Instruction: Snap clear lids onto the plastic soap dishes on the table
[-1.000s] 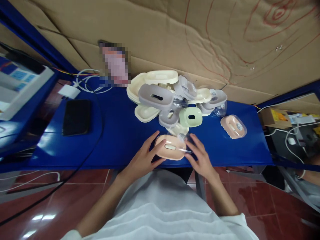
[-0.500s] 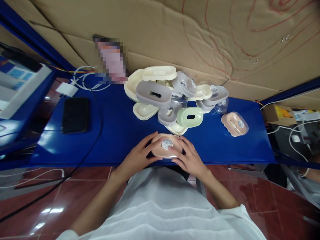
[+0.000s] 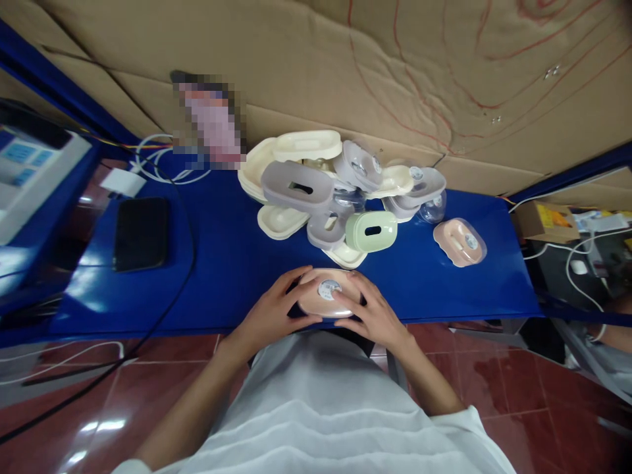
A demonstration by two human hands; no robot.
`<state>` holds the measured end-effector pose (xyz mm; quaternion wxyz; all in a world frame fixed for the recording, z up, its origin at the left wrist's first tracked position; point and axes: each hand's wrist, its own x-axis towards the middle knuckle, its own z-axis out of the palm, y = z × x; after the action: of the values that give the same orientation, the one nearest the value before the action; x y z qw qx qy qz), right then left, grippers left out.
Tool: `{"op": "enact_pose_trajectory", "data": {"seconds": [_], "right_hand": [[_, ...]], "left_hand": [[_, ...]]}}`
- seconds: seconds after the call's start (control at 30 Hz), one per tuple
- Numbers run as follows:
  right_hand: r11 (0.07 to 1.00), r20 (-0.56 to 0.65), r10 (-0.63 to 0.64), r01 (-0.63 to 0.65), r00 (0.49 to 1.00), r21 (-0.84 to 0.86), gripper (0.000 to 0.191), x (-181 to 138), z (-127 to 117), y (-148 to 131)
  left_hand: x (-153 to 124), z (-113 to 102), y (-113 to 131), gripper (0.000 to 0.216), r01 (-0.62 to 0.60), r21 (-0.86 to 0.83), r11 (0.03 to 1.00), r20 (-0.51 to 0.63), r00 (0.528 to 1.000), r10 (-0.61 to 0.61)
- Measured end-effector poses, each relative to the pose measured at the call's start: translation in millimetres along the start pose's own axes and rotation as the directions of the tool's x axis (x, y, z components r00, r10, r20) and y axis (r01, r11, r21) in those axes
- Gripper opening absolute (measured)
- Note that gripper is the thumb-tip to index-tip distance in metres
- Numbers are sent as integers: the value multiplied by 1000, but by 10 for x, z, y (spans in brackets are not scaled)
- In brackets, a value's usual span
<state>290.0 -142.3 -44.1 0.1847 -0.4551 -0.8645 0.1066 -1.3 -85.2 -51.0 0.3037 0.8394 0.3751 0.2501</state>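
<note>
Peach box (image 3: pixel 320 307), its ends hidden, is gripped between left hand (image 3: pixel 269 309) and right hand (image 3: pixel 380 316) near the front edge of the blue surface (image 3: pixel 222 276), which stretches to either side. Beyond, a green container (image 3: pixel 380 230) and overlapping pale containers (image 3: pixel 296 187) bar the way; a pixelated object (image 3: pixel 212 122) by the cardboard wall (image 3: pixel 306 66) is unreadable.

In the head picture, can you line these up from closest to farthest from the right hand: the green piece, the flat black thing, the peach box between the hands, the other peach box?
From the right hand:
1. Peach box between the hands: touching it.
2. Green piece: just beyond, at the pile's front.
3. Other peach box: off to the right.
4. Flat black thing: far left.
</note>
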Motion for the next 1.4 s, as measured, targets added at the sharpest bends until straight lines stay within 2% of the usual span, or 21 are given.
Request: {"op": "enact_pose_trajectory", "data": {"seconds": [0.13, 0.23, 0.37, 0.47, 0.53, 0.6, 0.67, 0.77, 0.87, 1.0, 1.17, 1.3, 1.4], "right_hand": [[999, -50, 12, -14, 999, -30, 70, -235, -16, -3], [990, -118, 128, -134, 985, -49, 71, -573, -122, 84], [912, -256, 365, -399, 895, -95, 65, -1015, -366, 413], [840, -355, 422, -507, 834, -193, 65, -1104, -545, 703], [805, -426, 377, -519, 822, -288, 66, -980, -610, 818], [817, -461, 294, -471, 837, -333, 68, -723, -611, 839], [872, -411, 217, -365, 886, -327, 69, -386, -554, 791], [924, -241, 137, -212, 961, -318, 59, 103, -435, 704], [942, -193, 81, -138, 978, -306, 43, 393, -385, 692], [952, -274, 61, -139, 960, -273, 36, 429, -444, 645], [947, -312, 83, -173, 947, -272, 46, 367, -343, 284], [940, -294, 106, -192, 950, -281, 53, 483, -86, 22], [947, -290, 65, -151, 955, -285, 58, 528, 39, -36]], "left_hand": [[21, 67, 95, 76, -42, 39, 998, 72, 997, 39], [106, 114, 190, 72, -118, 101, 988, 63, 992, 112], [360, 125, 294, 60, -131, 273, 953, -50, 988, 149], [586, 112, 319, 59, -44, 375, 926, -116, 989, 95], [695, 103, 302, 59, 2, 394, 919, -145, 988, 60], [745, 91, 270, 53, 24, 403, 915, -167, 985, 48], [737, 71, 239, 43, 28, 411, 911, -184, 981, 53], [640, 20, 206, 26, 22, 403, 915, -203, 977, 66], [480, -60, 163, 20, 45, 399, 916, -240, 969, 58], [224, -177, 51, 19, 66, 422, 904, -262, 964, 52], [12, -259, -93, 20, 90, 378, 921, -304, 952, 32], [70, -257, -130, 20, 69, 323, 944, -317, 947, 39], [224, -241, -107, 18, 45, 310, 950, -313, 948, 57]]}}
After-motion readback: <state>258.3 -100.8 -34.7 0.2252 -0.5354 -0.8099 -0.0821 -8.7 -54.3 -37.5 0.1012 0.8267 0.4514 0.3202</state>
